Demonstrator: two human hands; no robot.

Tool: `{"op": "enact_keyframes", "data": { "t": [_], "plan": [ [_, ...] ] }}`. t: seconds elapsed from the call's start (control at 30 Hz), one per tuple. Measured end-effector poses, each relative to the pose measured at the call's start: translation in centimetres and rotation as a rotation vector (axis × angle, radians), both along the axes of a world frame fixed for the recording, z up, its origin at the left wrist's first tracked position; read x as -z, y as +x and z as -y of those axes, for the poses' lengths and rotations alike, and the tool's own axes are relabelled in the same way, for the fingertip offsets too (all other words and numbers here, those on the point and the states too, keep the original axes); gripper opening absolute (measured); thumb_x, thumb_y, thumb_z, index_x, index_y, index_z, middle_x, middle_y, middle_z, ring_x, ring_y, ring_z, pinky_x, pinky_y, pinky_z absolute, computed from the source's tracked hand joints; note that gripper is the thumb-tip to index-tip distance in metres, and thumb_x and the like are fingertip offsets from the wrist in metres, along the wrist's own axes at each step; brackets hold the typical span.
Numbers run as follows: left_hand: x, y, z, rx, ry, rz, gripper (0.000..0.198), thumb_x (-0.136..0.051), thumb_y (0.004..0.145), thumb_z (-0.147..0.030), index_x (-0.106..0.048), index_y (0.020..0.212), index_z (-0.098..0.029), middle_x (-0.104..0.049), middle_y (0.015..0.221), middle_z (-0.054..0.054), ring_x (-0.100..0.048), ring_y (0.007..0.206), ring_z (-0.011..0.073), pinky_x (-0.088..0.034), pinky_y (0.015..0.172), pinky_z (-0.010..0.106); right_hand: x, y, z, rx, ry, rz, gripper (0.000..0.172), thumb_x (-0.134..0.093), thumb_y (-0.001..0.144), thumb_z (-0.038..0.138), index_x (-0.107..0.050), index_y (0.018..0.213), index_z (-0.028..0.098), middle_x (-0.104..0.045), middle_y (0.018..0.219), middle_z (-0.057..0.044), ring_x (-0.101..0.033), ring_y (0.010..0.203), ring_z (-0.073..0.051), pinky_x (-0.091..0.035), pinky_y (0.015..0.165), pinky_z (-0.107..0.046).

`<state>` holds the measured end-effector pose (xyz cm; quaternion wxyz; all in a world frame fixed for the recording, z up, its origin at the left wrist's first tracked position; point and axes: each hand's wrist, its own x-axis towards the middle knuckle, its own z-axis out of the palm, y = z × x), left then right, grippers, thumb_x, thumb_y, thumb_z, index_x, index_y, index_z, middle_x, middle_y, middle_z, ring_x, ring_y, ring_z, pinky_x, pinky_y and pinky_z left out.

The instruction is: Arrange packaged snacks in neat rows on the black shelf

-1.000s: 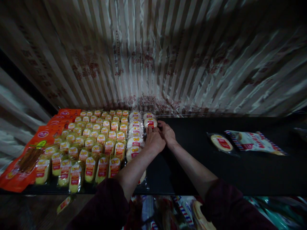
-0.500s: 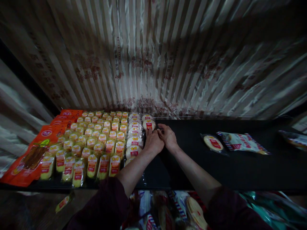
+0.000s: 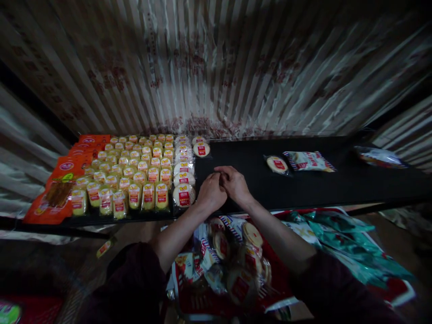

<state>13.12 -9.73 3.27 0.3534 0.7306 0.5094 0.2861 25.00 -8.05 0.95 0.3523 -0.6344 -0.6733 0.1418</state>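
Observation:
My left hand (image 3: 212, 192) and my right hand (image 3: 235, 183) meet above the black shelf (image 3: 249, 180), fingers curled and touching. Whatever lies between them, if anything, is hidden. Just beyond them, a round wrapped cake with a red label (image 3: 201, 149) rests on the shelf, partly overlapping another behind it. To the left of my left hand runs a column of round white wrapped cakes (image 3: 184, 195). Further left stand rows of small yellow wrapped cakes (image 3: 134, 195).
Orange packets (image 3: 64, 180) lie at the far left. Rightward on the shelf are a round cake (image 3: 276, 164), a striped packet (image 3: 309, 161) and another packet (image 3: 381, 157). Below the shelf, a red container (image 3: 202, 302) holds wrapped cakes, beside green packets (image 3: 351, 247).
Both hands have drawn back from the round cake toward the shelf's front edge, leaving it lying there. The view has tipped down, showing more of the red container.

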Motion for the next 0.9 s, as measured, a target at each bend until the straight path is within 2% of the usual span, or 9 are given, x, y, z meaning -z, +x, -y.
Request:
{"op": "enact_keyframes", "data": {
  "t": [0.13, 0.27, 0.33, 0.43, 0.47, 0.57, 0.67, 0.8, 0.9],
  "plan": [
    [0.1, -0.6, 3.9, 0.066, 0.036, 0.011, 0.045, -0.044, 0.073, -0.003, -0.056, 0.116, -0.01, -0.06, 0.121, 0.015, -0.055, 0.114, 0.022, -0.041, 0.103, 0.034, -0.6, 0.1, 4.7, -0.075, 0.039, -0.033, 0.037, -0.04, 0.078, 0.007, -0.068, 0.099, 0.02, -0.068, 0.099, -0.005, -0.065, 0.091, -0.017, -0.05, 0.085, -0.031],
    [1.1, -1.3, 7.3, 0.157, 0.02, 0.04, 0.041, -0.044, 0.072, -0.005, -0.058, 0.11, -0.009, -0.06, 0.115, 0.014, -0.056, 0.109, 0.0195, -0.043, 0.1, 0.029, -0.8, 0.0, 9.5, -0.155, 0.015, -0.011, 0.037, -0.039, 0.077, 0.008, -0.067, 0.1, 0.02, -0.069, 0.099, -0.006, -0.064, 0.094, -0.018, -0.05, 0.085, -0.032],
    [1.9, -1.8, 8.4, 0.221, -0.031, -0.018, 0.036, -0.044, 0.074, -0.007, -0.06, 0.105, -0.01, -0.062, 0.11, 0.013, -0.058, 0.105, 0.0187, -0.045, 0.096, 0.027, -0.2, 0.0, 11.6, -0.153, -0.013, 0.0, 0.035, -0.04, 0.079, 0.01, -0.066, 0.099, 0.02, -0.069, 0.098, -0.006, -0.064, 0.093, -0.018, -0.051, 0.083, -0.032],
    [3.6, -2.4, 9.2, 0.323, -0.142, -0.243, 0.029, -0.041, 0.08, -0.012, -0.064, 0.098, -0.014, -0.065, 0.107, 0.01, -0.061, 0.1, 0.0172, -0.047, 0.091, 0.025, 1.9, 0.0, 13.9, -0.161, -0.122, 0.017, 0.031, -0.041, 0.083, 0.017, -0.067, 0.099, 0.021, -0.07, 0.095, -0.007, -0.065, 0.091, -0.021, -0.05, 0.082, -0.034],
    [4.2, -2.6, 9.3, 0.329, -0.173, -0.337, 0.03, -0.039, 0.082, -0.014, -0.063, 0.1, -0.015, -0.065, 0.109, 0.009, -0.061, 0.103, 0.0173, -0.046, 0.092, 0.025, 2.9, 0.1, 14.4, -0.166, -0.179, 0.015, 0.03, -0.041, 0.083, 0.019, -0.067, 0.099, 0.021, -0.071, 0.095, -0.007, -0.066, 0.091, -0.021, -0.05, 0.083, -0.034],
    [6.2, -2.8, 9.3, 0.313, -0.232, -0.451, 0.032, -0.039, 0.084, -0.017, -0.063, 0.105, -0.015, -0.066, 0.11, 0.011, -0.062, 0.105, 0.0216, -0.047, 0.093, 0.031, 5.7, 0.4, 15.0, -0.142, -0.403, 0.029, 0.032, -0.043, 0.082, 0.022, -0.067, 0.103, 0.019, -0.071, 0.105, -0.011, -0.066, 0.095, -0.023, -0.049, 0.086, -0.035],
    [7.6, -2.7, 9.6, 0.301, -0.284, -0.529, 0.035, -0.044, 0.08, -0.017, -0.06, 0.111, -0.012, -0.066, 0.111, 0.017, -0.063, 0.103, 0.0275, -0.05, 0.088, 0.038, 7.6, 0.8, 15.1, -0.194, -0.565, 0.046, 0.032, -0.041, 0.083, 0.023, -0.065, 0.104, 0.015, -0.071, 0.102, -0.013, -0.067, 0.089, -0.022, -0.049, 0.077, -0.03],
    [8.2, -2.3, 9.9, 0.314, -0.327, -0.574, 0.043, -0.048, 0.079, -0.019, -0.053, 0.121, -0.014, -0.067, 0.111, 0.016, -0.065, 0.099, 0.0291, -0.051, 0.085, 0.041, 8.0, 0.8, 14.9, -0.191, -0.637, 0.105, 0.033, -0.033, 0.089, 0.022, -0.063, 0.099, 0.014, -0.071, 0.093, -0.014, -0.066, 0.079, -0.019, -0.045, 0.068, -0.026],
    [8.3, -2.2, 9.7, 0.305, -0.335, -0.571, 0.043, -0.047, 0.08, -0.02, -0.052, 0.122, -0.016, -0.067, 0.112, 0.014, -0.065, 0.1, 0.0276, -0.05, 0.087, 0.039, 7.7, 0.5, 14.8, -0.187, -0.664, 0.148, 0.034, -0.032, 0.09, 0.021, -0.061, 0.106, 0.014, -0.072, 0.092, -0.014, -0.067, 0.075, -0.019, -0.044, 0.065, -0.027]
  ]
}}
